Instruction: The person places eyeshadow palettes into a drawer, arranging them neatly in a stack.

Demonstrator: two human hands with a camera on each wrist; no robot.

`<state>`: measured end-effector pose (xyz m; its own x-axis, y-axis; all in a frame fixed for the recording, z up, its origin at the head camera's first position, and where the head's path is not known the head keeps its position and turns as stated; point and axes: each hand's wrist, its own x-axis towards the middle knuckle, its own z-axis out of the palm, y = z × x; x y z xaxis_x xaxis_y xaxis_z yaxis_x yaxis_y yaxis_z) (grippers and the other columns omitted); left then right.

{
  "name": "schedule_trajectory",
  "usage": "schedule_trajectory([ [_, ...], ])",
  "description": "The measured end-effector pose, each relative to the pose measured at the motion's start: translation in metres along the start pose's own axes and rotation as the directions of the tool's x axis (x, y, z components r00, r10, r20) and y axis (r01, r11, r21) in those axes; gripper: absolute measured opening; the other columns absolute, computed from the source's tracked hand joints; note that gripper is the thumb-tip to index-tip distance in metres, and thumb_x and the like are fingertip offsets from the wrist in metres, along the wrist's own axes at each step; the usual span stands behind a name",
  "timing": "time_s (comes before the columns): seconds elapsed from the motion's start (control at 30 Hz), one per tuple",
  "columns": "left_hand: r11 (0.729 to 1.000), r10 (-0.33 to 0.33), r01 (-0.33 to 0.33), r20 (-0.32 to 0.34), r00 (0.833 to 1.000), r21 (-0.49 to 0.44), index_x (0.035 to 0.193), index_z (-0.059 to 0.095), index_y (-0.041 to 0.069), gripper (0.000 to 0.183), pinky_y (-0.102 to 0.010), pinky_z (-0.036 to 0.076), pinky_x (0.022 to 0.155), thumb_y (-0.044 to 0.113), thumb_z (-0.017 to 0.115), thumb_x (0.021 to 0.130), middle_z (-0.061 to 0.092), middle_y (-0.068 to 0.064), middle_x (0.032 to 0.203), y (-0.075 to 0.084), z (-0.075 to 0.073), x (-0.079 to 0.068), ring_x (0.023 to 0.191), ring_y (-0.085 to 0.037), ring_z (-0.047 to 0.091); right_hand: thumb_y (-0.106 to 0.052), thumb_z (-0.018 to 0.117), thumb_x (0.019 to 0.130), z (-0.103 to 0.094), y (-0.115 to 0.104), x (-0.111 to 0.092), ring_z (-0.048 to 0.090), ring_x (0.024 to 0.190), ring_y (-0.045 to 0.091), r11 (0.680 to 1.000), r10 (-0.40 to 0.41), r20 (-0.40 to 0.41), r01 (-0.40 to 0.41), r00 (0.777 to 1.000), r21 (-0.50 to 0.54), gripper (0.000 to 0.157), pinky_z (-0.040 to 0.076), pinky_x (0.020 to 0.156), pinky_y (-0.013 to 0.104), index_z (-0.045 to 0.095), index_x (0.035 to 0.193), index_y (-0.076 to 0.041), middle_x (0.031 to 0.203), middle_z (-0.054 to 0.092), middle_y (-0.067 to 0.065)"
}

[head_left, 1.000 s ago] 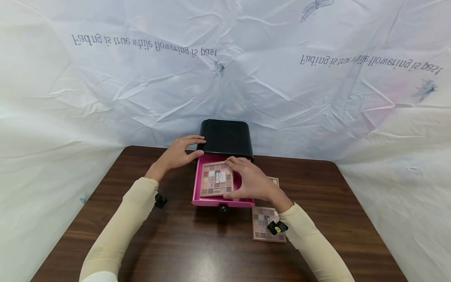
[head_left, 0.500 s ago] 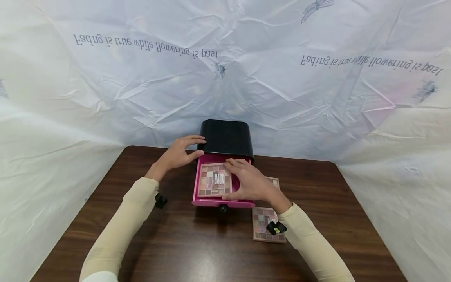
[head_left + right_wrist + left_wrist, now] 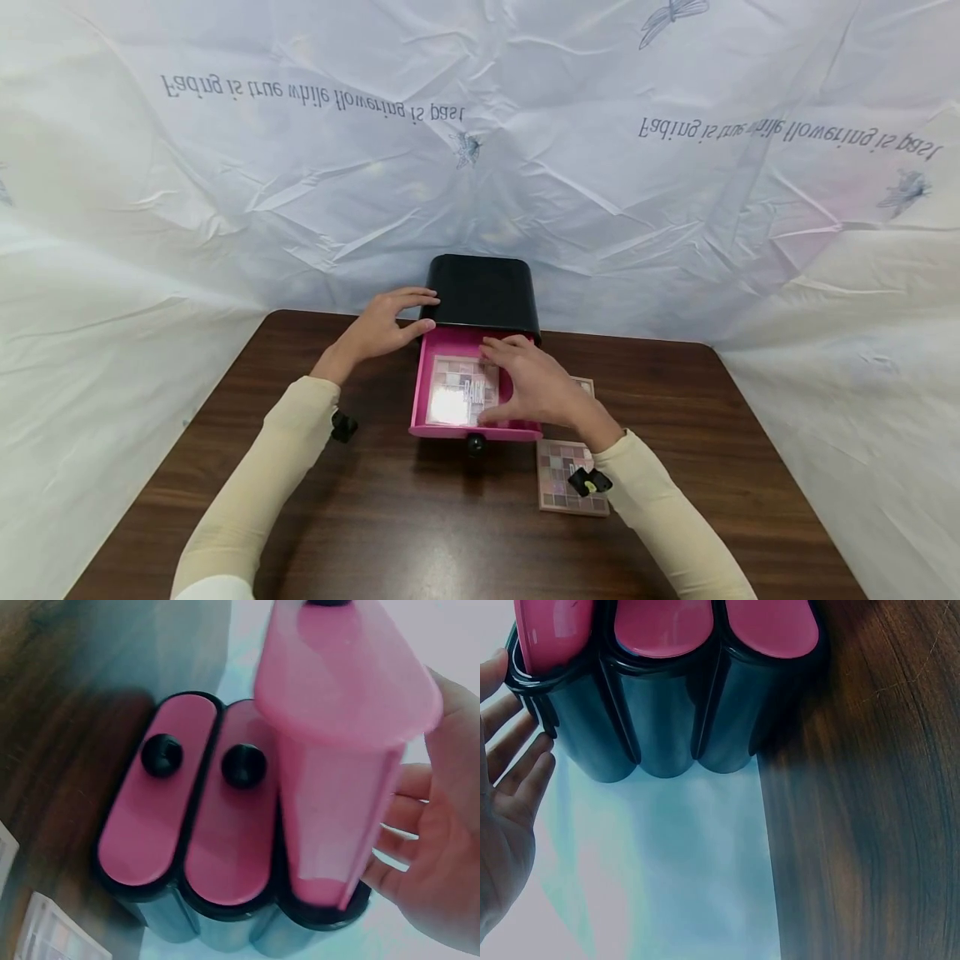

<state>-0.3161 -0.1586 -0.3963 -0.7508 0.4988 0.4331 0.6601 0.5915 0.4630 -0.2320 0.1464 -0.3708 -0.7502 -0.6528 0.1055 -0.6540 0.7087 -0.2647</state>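
A black drawer cabinet (image 3: 483, 292) stands at the back of the table with its top pink drawer (image 3: 513, 432) pulled out. An eyeshadow palette (image 3: 459, 392) marked "BACK" lies in this drawer, glare on its clear lid. My right hand (image 3: 536, 387) is over the drawer's right side, fingers and thumb spread by the palette's right edge; contact there is hard to tell. My left hand (image 3: 378, 325) rests its extended fingers on the cabinet's left side. In the left wrist view, the left hand's fingers (image 3: 517, 761) touch the cabinet's upper edge.
One more palette (image 3: 566, 477) lies on the brown table (image 3: 360, 517), partly behind the right wrist. Another palette (image 3: 585, 385) shows behind the right forearm. Two lower drawers (image 3: 161, 817) with black knobs are closed. A pale printed cloth (image 3: 480, 200) hangs behind.
The palette shifted slightly left, then settled lower and flat in the drawer, nearer its front. My right hand's grip on it has loosened. The left hand has stayed on the cabinet.
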Motion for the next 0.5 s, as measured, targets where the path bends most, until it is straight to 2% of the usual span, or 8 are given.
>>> schedule_trajectory([
  [0.13,1.0,0.001,0.0,0.011,1.0,-0.007,0.139,0.065,0.016,0.05,-0.052,0.043,0.111,0.046,0.065,0.1,0.056,-0.006,0.148,0.0,0.0,0.0,0.14,-0.028,0.049,-0.061,0.084,0.076,-0.011,0.003,-0.006,0.043,0.14,0.025,0.998,-0.014,-0.091,0.02,0.996,0.065,0.098,0.044,0.112,0.049,0.05,0.152,-0.01,0.155,0.049,0.006],
  [0.27,1.0,-0.014,0.014,0.028,1.0,-0.02,0.141,0.063,0.016,0.05,-0.053,0.045,0.109,0.046,0.064,0.1,0.054,-0.006,0.15,-0.001,-0.001,0.0,0.141,-0.029,0.047,-0.053,0.086,0.078,-0.02,0.009,-0.015,0.046,0.138,0.025,0.988,-0.048,-0.186,0.075,0.981,0.138,0.09,0.045,0.11,0.053,0.053,0.151,-0.012,0.15,0.053,0.006],
  [0.5,1.0,-0.011,0.011,0.04,0.999,-0.017,0.142,0.063,0.015,0.05,-0.053,0.045,0.109,0.044,0.064,0.1,0.054,-0.007,0.151,0.0,-0.003,0.002,0.142,-0.03,0.046,-0.05,0.087,0.079,-0.028,0.028,-0.042,0.048,0.139,0.024,0.972,-0.034,-0.256,0.092,0.966,0.218,0.087,0.047,0.107,0.056,0.051,0.152,-0.023,0.152,0.052,0.002],
])
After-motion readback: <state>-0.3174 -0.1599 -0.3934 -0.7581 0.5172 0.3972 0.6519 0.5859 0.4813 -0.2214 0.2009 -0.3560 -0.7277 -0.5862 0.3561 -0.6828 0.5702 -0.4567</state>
